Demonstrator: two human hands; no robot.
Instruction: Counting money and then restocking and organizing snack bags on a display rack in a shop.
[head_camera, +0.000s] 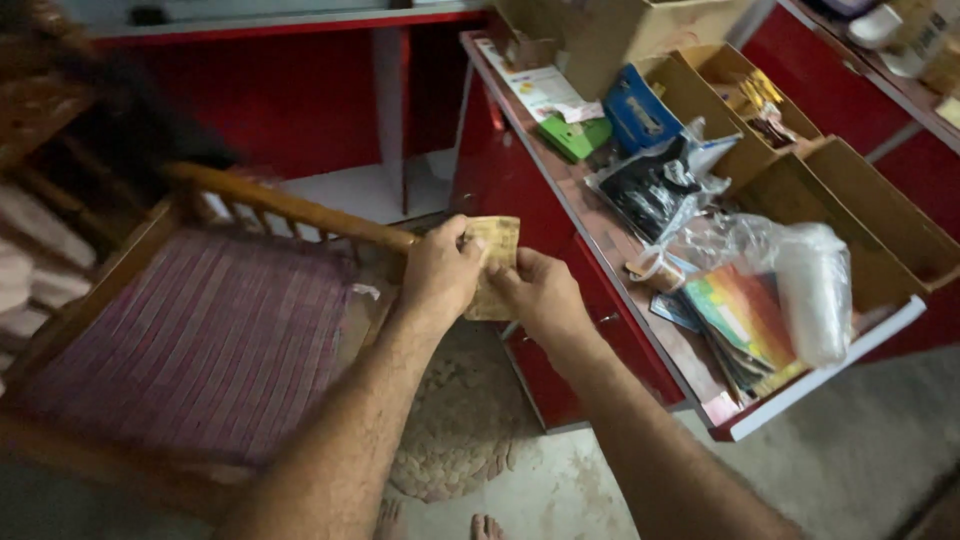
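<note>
Both hands are up in front of me over the gap between chair and counter, and I've got a small tan card (494, 262), worn and yellowish, pinched between them. My left hand (440, 272) is closed on its left edge, thumb laid across the upper corner; my right hand (540, 292) is closed on the lower right side, fingers curled in tight against the card. The card stands roughly upright, its face turned toward me, too dim to make out any detail. Off to the left sits a wooden chair (290, 210) with a purple striped cushion (210, 350), its rail running just behind my left hand. To the right, the red counter (600, 225) is crowded: a black plastic bag (655, 190), a blue packet (635, 110), a green packet (575, 137), a stack of rainbow-coloured paper (745, 310) and a clear bag with white cups (815, 290) lying on top. Cardboard boxes (860, 220) line the far edge. Below, a round woven mat (460, 430) on the floor.
</note>
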